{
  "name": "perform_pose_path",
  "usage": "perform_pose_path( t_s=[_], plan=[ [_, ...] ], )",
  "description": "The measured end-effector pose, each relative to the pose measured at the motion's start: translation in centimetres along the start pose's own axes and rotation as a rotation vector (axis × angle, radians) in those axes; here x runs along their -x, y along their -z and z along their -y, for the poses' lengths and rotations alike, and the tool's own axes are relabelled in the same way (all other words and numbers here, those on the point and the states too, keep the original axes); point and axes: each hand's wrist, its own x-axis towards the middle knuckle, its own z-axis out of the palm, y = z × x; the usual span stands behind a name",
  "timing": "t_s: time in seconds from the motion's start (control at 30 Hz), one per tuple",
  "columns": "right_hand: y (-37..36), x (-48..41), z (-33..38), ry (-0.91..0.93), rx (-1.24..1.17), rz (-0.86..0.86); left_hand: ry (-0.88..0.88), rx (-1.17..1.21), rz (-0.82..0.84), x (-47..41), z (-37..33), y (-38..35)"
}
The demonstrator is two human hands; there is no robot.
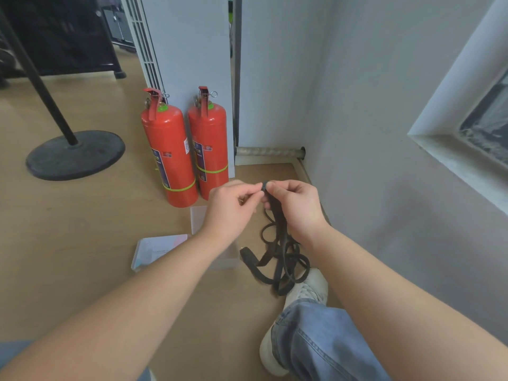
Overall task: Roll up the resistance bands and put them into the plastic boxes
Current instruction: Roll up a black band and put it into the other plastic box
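**Both hands pinched at one point**

My left forearm (pixel 154 284) and right forearm (pixel 384 276) are bare. They reach forward and converge so the hands meet in front of me. My left hand (pixel 231 204) sits just left of the grip with its back up. Its thumb and forefinger pinch the end of the band (pixel 277 243), and its other fingers are curled under. My right hand (pixel 297 207) sits just right of the grip, with thumb and forefinger nipping the same end. Its remaining fingers curl round the length that drops below. The fingertips of the two hands nearly touch.
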Motion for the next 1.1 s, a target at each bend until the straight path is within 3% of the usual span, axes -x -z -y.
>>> perform_pose_path(
  t_s=[0.2, 0.37, 0.5, 0.73, 0.93, 1.1],
  plan=[
    [0.5, -0.3, 0.1, -0.002, 0.035, 0.105, 0.090, 0.034, 0.073, -1.0, -0.5, 1.6],
    [0.9, -0.8, 0.8, 0.068, 0.123, 0.194, -0.009, -0.031, 0.053, -1.6, -0.7, 1.6],
    [1.1, -0.8, 0.8, 0.103, 0.182, 0.220, 0.032, -0.095, 0.078, -1.5, -0.9, 1.7],
    [1.0, -1.3, 0.2, -0.031, -0.093, 0.309, -0.038, -0.169, 0.102, -1.6, -0.6, 1.8],
    [2.0, -2.0, 0.4, -0.018, -0.091, 0.407, -0.010, -0.094, 0.213, -1.8, -0.8, 2.0],
    [2.2, -2.2, 0.3, -0.058, -0.129, 0.438, -0.104, -0.154, 0.280, -1.7, -1.0, 1.9]
  ],
)
